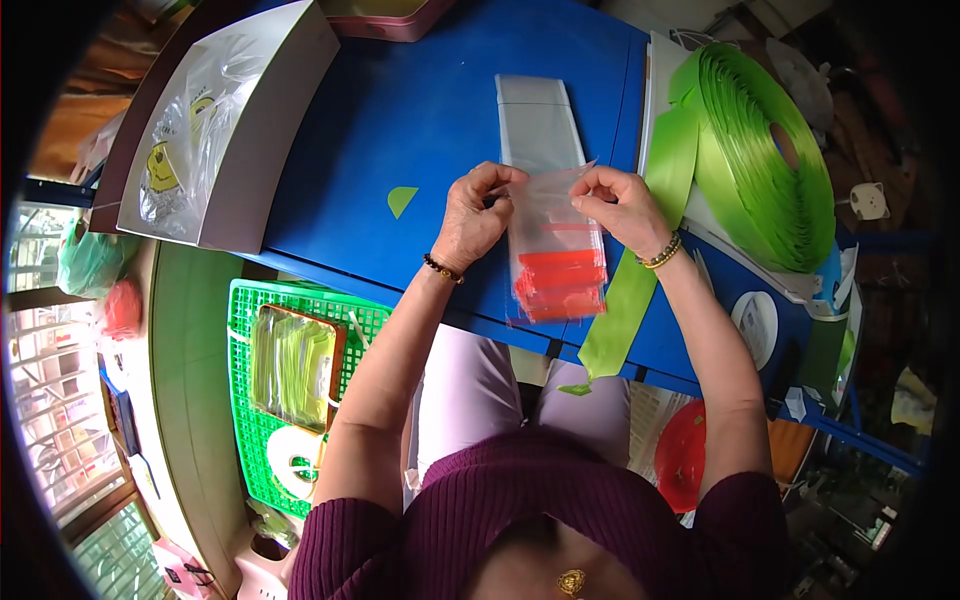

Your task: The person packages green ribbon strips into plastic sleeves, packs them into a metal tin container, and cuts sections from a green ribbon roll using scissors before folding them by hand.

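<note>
Both of my hands pinch the mouth of a clear plastic bag [545,215] above the blue table. My left hand [478,212] is closed on its left upper corner, and my right hand [626,208] grips the right one. Red folded strips, perhaps ribbon [560,280], lie in the lower part of the bag. Just beyond my fingers is a flat stack of clear bags [535,115]. Beside my right hand, a bright green ribbon strip [625,310] runs from a large green ribbon roll [750,150] over the table's near edge.
A small green scrap [401,201] lies on the blue table [370,120]. At left stands a white box [265,140] of plastic bags. Below it, a green basket [240,400] holds a tray of green pieces [290,360]. A red roll [680,455] sits under the table's right side.
</note>
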The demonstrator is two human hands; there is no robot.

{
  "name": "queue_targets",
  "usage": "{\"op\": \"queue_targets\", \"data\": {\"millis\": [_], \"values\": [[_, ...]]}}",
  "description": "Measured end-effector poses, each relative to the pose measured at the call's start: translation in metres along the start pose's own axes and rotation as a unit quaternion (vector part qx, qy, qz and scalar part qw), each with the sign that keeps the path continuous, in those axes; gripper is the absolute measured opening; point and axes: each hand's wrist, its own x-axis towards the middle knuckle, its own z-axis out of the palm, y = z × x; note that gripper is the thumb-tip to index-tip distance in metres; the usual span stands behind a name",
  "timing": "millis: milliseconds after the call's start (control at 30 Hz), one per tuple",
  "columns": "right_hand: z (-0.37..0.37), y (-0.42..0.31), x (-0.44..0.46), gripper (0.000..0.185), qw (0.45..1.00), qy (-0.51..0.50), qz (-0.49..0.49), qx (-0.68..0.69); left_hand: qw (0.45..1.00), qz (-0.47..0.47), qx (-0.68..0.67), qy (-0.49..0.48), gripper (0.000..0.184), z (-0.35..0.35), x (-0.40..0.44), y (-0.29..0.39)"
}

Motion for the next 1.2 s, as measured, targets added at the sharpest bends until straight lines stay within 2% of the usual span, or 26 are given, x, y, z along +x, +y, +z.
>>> {"op": "queue_targets", "data": {"millis": [100,167,333,600,667,700,767,800,833,900,933,1033,1167,1200], "values": [[0.000,-0.001,0.000,0.007,1.000,0.003,-0.017,0.009,1.000,-0.011,0.007,0.005,0.030,-0.001,0.000,-0.001],[0.001,-0.007,-0.001,0.009,0.998,0.021,-0.003,0.054,1.000,-0.007,0.005,0.006,0.030,-0.001,0.001,0.000],[-0.001,-0.004,0.001,0.009,0.997,0.018,0.018,0.066,1.000,-0.016,-0.011,0.005,0.030,-0.001,0.000,-0.001],[0.002,-0.007,0.009,0.011,0.993,0.013,0.030,0.116,0.993,0.056,0.099,0.029,0.011,0.004,0.002,-0.003],[0.007,-0.004,0.010,0.011,0.965,0.219,-0.073,0.127,0.996,0.022,0.076,0.043,0.009,0.008,0.002,-0.007],[0.006,-0.005,0.005,0.011,0.965,0.218,-0.069,0.127,0.997,-0.006,0.055,0.058,0.008,0.009,0.002,-0.005],[0.003,-0.011,-0.014,0.012,0.936,0.305,-0.178,-0.008,0.997,0.006,0.042,0.065,0.006,0.010,0.001,-0.001],[0.005,-0.008,-0.025,0.014,0.950,0.252,-0.183,-0.030,0.997,-0.003,0.025,0.069,0.007,0.010,0.001,0.000],[0.006,-0.004,-0.028,0.014,0.950,0.254,-0.180,-0.031,0.997,-0.011,0.007,0.073,0.007,0.011,0.001,0.001],[0.009,0.005,-0.033,0.019,0.936,0.136,-0.255,-0.202,0.996,-0.003,0.005,0.085,0.008,0.014,0.002,0.003],[0.011,0.009,-0.034,0.022,0.944,0.115,-0.224,-0.215,0.995,0.005,0.005,0.098,0.009,0.015,0.002,0.004],[0.009,0.020,-0.026,0.019,0.938,0.065,-0.199,-0.277,0.996,-0.003,0.005,0.094,0.009,0.014,0.002,0.002],[0.011,0.025,-0.019,0.014,0.939,0.071,-0.196,-0.272,0.996,0.017,0.032,0.081,0.010,0.010,0.001,0.000],[0.010,0.025,-0.017,0.012,0.950,0.074,-0.194,-0.234,0.997,0.013,0.029,0.073,0.010,0.009,0.001,0.001]]}}
